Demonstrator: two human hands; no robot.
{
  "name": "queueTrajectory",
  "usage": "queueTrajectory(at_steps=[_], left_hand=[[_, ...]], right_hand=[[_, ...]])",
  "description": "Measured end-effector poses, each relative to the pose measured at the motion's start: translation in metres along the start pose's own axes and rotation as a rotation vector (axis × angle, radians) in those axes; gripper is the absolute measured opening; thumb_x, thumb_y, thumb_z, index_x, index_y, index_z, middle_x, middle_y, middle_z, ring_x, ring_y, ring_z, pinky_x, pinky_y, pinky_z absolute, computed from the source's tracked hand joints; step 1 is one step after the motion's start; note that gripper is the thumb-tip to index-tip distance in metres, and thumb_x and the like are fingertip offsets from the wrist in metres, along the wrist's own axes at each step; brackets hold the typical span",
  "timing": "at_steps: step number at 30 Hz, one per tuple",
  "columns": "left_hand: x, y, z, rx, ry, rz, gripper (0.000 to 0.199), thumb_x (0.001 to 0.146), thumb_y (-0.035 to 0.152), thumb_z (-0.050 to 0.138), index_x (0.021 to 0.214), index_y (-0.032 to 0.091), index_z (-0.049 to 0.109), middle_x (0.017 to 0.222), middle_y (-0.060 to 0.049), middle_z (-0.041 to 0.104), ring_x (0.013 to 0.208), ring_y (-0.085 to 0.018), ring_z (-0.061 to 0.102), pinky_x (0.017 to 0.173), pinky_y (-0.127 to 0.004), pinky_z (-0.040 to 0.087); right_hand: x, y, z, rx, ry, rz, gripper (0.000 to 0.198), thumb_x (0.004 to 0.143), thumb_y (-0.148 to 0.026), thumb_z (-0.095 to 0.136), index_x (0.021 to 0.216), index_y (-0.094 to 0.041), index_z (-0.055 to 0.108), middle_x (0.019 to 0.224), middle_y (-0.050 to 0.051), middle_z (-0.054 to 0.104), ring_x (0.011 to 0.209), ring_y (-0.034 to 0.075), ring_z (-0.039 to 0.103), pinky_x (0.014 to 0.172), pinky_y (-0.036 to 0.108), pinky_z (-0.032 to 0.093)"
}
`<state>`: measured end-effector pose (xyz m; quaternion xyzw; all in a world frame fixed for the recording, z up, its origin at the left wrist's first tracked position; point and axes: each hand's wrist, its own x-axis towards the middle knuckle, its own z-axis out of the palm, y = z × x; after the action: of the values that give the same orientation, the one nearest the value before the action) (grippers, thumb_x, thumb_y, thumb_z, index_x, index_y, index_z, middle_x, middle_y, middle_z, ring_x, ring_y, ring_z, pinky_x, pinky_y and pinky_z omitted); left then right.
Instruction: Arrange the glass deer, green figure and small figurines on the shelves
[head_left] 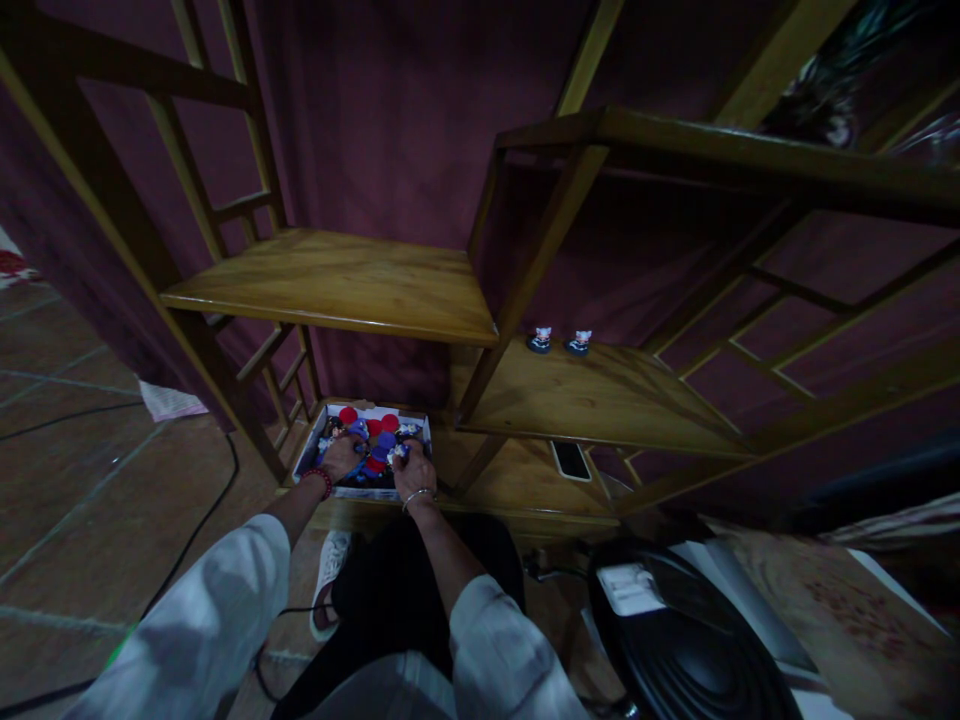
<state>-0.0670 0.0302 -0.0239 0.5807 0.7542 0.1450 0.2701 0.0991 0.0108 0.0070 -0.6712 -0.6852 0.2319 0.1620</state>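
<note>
1. Box (367, 493), one, open-topped, pale: on the lower shelf (510, 478), left end, in front of the person. Contents: small red, blue and purple pieces, jumbled.
2. Left hand (342, 457), red bracelet at wrist: inside the box, fingers partly curled among the pieces; whether they grip anything, cannot tell.
3. Right hand (415, 474), pale bracelet: over the box's right part, fingers nearly closed on a small white-and-purple piece (397, 455).
4. Figures, two: left figure (541, 339) and right figure (578, 342), upright, apart, on the middle shelf (600, 395).
5. Phone (571, 460), one: flat on the lower shelf, right of the box.
6. Step in hand, as judged: picking through the box by hand.
7. Next move, as judged: calls for a secure pinch, neighbouring pieces kept untangled, and clearance over the box wall if lifting.
</note>
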Motion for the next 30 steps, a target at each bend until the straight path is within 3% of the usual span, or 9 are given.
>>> queueTrajectory(at_steps=[9, 12, 18, 22, 30], left_hand=[[-0.007, 0.004, 0.000, 0.085, -0.007, 0.131, 0.034, 0.063, 0.006, 0.056, 0.095, 0.018, 0.061, 0.115, -0.008, 0.057, 0.115, -0.019, 0.044, 0.099, -0.026, 0.031], [-0.009, 0.002, 0.002, 0.098, 0.010, 0.099, 0.038, 0.063, 0.009, 0.058, 0.100, 0.019, 0.060, 0.122, -0.010, 0.052, 0.112, -0.022, 0.049, 0.094, -0.027, 0.036], [-0.005, -0.002, 0.003, 0.084, 0.058, -0.031, 0.031, 0.075, 0.024, 0.052, 0.106, 0.019, 0.057, 0.103, -0.011, 0.064, 0.100, -0.021, 0.057, 0.085, -0.028, 0.041], [0.001, -0.005, 0.002, 0.065, 0.100, -0.122, 0.033, 0.080, 0.024, 0.047, 0.111, 0.017, 0.053, 0.107, -0.012, 0.063, 0.101, -0.020, 0.057, 0.082, -0.026, 0.041], [-0.001, -0.003, -0.004, 0.035, 0.092, -0.218, 0.029, 0.083, 0.030, 0.042, 0.101, 0.018, 0.060, 0.103, -0.011, 0.065, 0.096, -0.022, 0.059, 0.077, -0.028, 0.043]], right_hand=[[0.002, 0.001, 0.001, -0.013, -0.022, -0.004, 0.027, 0.080, -0.025, 0.049, 0.107, -0.021, 0.049, 0.095, 0.004, 0.067, 0.087, 0.016, 0.062, 0.074, 0.023, 0.042], [0.002, 0.001, 0.002, 0.005, -0.014, -0.016, 0.027, 0.081, -0.025, 0.048, 0.107, -0.020, 0.049, 0.096, 0.004, 0.067, 0.089, 0.016, 0.062, 0.076, 0.023, 0.041], [0.001, 0.002, 0.002, 0.020, -0.012, -0.012, 0.027, 0.081, -0.027, 0.047, 0.108, -0.021, 0.049, 0.093, 0.004, 0.067, 0.086, 0.016, 0.062, 0.074, 0.024, 0.042], [0.002, 0.003, 0.003, 0.018, -0.011, -0.016, 0.027, 0.081, -0.028, 0.047, 0.108, -0.022, 0.049, 0.094, 0.004, 0.067, 0.087, 0.017, 0.062, 0.075, 0.024, 0.042], [0.001, 0.002, 0.002, 0.007, -0.014, -0.014, 0.028, 0.081, -0.028, 0.048, 0.109, -0.023, 0.049, 0.094, 0.003, 0.067, 0.086, 0.017, 0.062, 0.074, 0.024, 0.042]])
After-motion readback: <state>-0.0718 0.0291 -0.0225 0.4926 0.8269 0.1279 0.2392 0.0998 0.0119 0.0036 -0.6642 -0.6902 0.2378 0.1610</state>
